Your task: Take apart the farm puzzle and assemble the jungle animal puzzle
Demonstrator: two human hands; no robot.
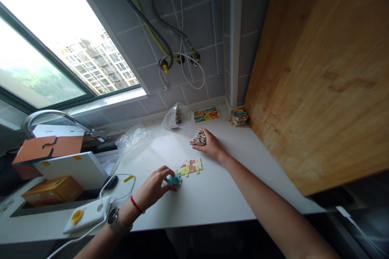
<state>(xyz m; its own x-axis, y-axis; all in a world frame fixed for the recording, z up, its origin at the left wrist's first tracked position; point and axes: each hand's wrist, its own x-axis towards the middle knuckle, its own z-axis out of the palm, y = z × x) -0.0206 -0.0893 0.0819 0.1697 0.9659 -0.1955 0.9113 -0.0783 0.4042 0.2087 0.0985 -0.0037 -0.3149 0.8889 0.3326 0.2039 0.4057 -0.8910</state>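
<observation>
Between the thumb and fingers of my left hand [159, 181] is a blue puzzle piece [175, 179], low over the white counter. Just right of it lie several joined puzzle pieces [191, 166] in yellow, brown and cream. My right hand [210, 145] is closed around a stack of puzzle pieces [199, 138], whose layered edges face left. Behind that hand, a colourful picture card [206, 115] lies flat near the wall. A second pile of puzzle pieces [238, 116] stands in the corner at the right.
A clear plastic bag [177, 116] with more pieces stands by the wall, beside crumpled plastic [133, 139]. At the left are a power strip [88, 213] with a white cable, a cardboard box [52, 191] and a tap [60, 113]. A large wooden board [322, 68] leans at the right.
</observation>
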